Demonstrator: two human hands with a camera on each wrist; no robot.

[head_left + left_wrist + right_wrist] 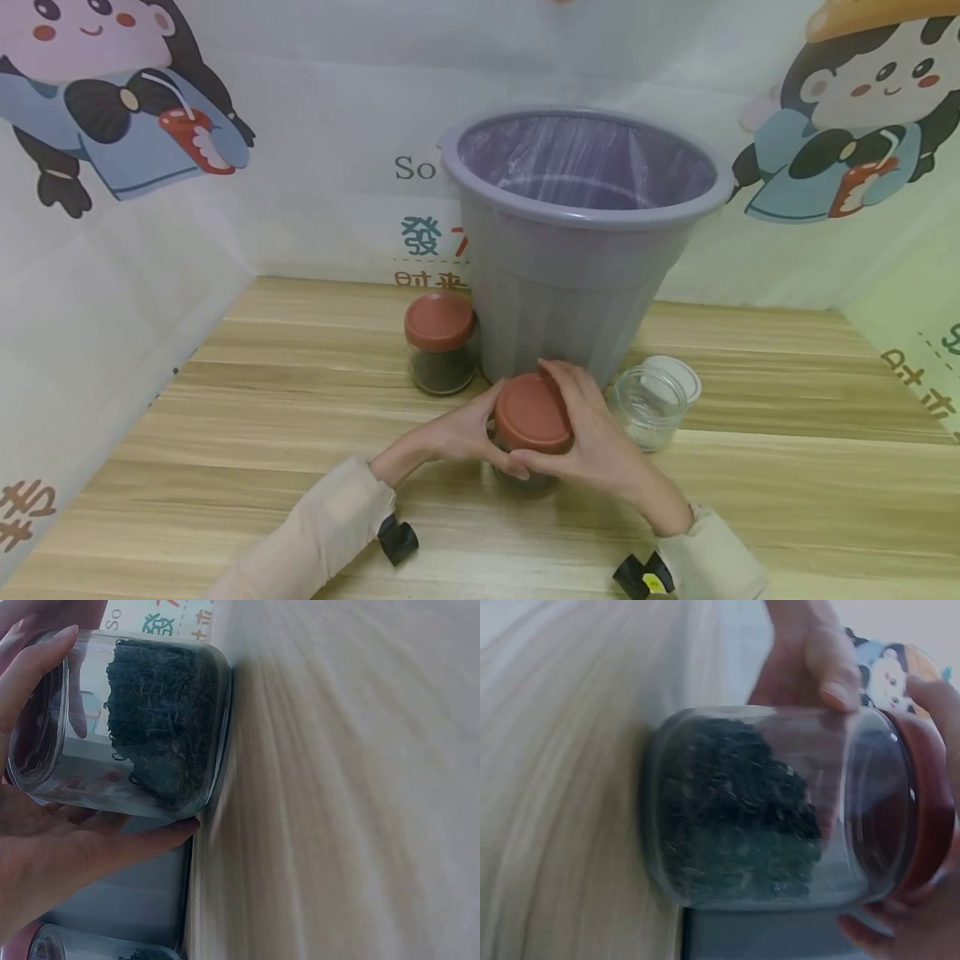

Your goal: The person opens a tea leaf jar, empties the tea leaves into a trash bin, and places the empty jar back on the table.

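A glass jar [166, 724] partly filled with dark, dried, curly leaves, perhaps tea, stands upright on the table under a reddish-brown lid [532, 410]. My left hand [467, 435] grips the jar's side, with its thumb and fingers around the glass. On the other side my right hand [598, 446] curls its fingers and thumb round the lid. The lid sits on the jar's mouth; whether it is loose or tight I cannot tell. Behind and to the left stands a second lidded jar [441, 367] with dark contents.
A grey-purple bin [558, 283] lined with a clear plastic bag stands right behind the hands. To its right are a small open glass jar [648, 417] and a white round lid [686, 379]. The wooden table [300, 367] meets printed sheeting at the back and sides.
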